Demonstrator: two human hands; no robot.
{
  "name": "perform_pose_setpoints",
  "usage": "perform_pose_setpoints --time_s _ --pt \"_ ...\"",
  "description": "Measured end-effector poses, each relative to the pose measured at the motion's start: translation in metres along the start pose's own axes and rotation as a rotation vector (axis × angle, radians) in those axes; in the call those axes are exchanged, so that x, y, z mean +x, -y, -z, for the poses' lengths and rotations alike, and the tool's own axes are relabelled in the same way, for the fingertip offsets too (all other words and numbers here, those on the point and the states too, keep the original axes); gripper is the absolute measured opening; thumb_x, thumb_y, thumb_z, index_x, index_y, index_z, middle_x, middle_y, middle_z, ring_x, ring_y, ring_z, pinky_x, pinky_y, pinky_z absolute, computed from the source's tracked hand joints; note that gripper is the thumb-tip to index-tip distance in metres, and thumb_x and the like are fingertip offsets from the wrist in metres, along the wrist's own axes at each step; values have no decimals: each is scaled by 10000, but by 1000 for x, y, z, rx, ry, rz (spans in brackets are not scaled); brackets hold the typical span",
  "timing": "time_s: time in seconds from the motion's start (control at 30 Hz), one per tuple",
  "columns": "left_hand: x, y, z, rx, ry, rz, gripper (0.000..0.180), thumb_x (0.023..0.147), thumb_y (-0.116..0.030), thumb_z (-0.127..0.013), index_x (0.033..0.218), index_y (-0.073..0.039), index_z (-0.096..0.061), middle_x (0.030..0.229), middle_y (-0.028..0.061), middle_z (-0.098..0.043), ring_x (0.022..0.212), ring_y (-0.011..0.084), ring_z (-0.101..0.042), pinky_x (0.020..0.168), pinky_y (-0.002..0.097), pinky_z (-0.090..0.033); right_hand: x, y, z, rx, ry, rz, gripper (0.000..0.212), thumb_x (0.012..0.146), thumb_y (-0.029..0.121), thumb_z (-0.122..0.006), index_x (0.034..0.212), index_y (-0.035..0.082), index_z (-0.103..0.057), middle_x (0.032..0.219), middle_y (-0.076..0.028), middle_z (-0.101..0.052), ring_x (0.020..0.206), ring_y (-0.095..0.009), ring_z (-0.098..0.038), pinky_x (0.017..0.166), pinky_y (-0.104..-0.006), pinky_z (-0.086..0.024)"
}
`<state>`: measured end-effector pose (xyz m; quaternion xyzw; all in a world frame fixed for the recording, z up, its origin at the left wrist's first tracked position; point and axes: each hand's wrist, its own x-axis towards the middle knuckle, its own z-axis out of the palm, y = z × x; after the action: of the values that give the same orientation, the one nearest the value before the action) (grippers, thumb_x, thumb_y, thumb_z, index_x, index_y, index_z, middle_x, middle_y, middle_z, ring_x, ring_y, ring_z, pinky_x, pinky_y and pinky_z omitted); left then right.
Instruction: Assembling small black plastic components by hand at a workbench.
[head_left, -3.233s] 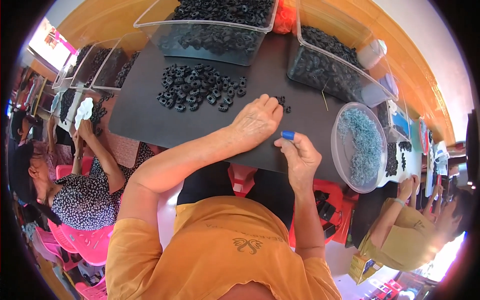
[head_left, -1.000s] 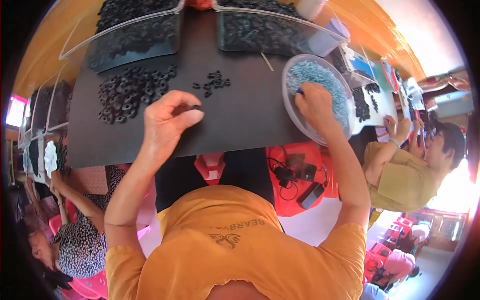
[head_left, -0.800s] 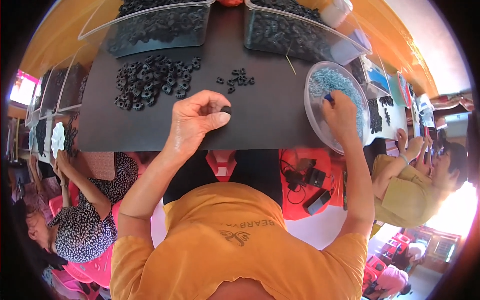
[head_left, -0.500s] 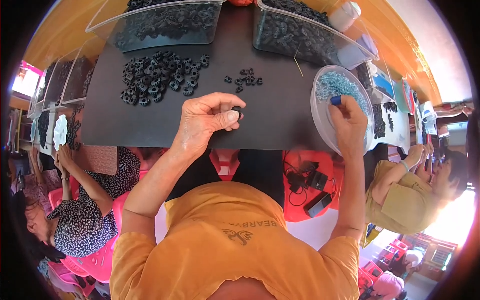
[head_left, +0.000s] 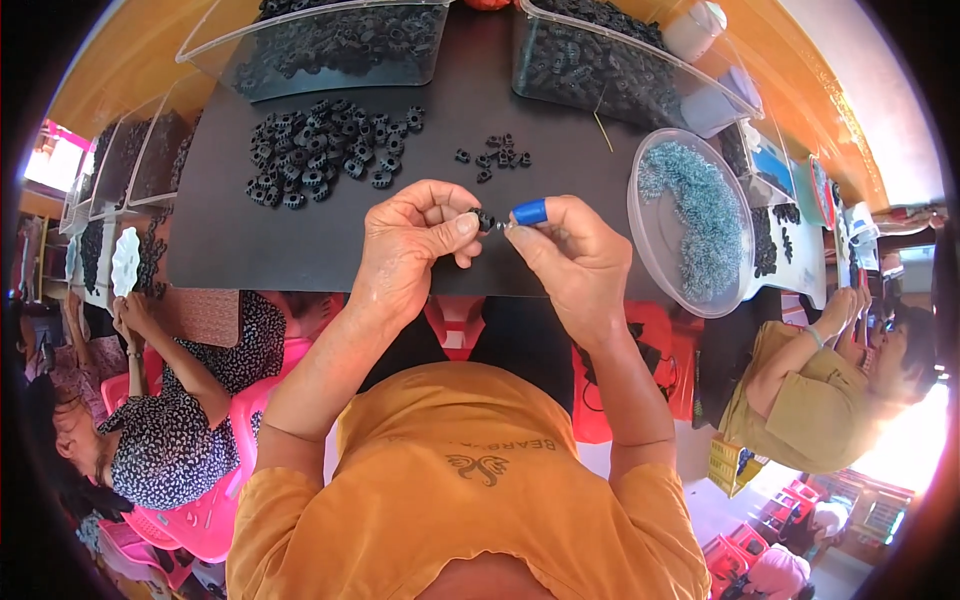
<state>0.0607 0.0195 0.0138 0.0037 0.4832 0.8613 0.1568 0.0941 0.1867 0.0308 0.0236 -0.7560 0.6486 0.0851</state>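
Left hand point(head_left: 410, 250): you pinch a small black ring point(head_left: 485, 217) at thumb and forefinger | Right hand point(head_left: 575, 255): blue-capped fingertip closed on a small spring point(head_left: 504, 226), hard to resolve | Relation: ring lies just left of spring, touching or nearly | Location: above black mat point(head_left: 300, 235) edge.

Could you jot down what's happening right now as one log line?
left hand: pinches small black ring | right hand: blue-capped fingertip at ring | beside: round tub of blue-grey bits, black ring pile
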Motion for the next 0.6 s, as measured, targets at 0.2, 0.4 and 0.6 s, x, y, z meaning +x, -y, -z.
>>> perform_pose_setpoints --time_s 0.2,0.4,0.6 --pt "-3 9 -1 30 -1 -46 136 828 -5 -663 955 39 -641 753 40 -625 626 97 -578 576 211 -487 2 3 -2 -181 36 86 104 812 -30 -656 911 -6 -634 810 15 -574 686 -34 -510 583 -187 -411" --pt "-7 12 3 140 3 -156 145 828 -4 -665 965 39 -646 755 25 -607 645 87 -582 590 201 -501 11 4 -5 -391 48 339 169 689 -74 -634 818 6 -562 685 -108 -529 634 -277 -507 546 -361 -413" --pt "-9 10 1 161 -2 -103 149 834 -14 -664 973 37 -639 760 19 -605 649 81 -583 581 197 -501 13 2 -5 -379 103 339 166 699 -61 -645 827 6 -563 691 -119 -529 636 -287 -520 550 -363 -418"
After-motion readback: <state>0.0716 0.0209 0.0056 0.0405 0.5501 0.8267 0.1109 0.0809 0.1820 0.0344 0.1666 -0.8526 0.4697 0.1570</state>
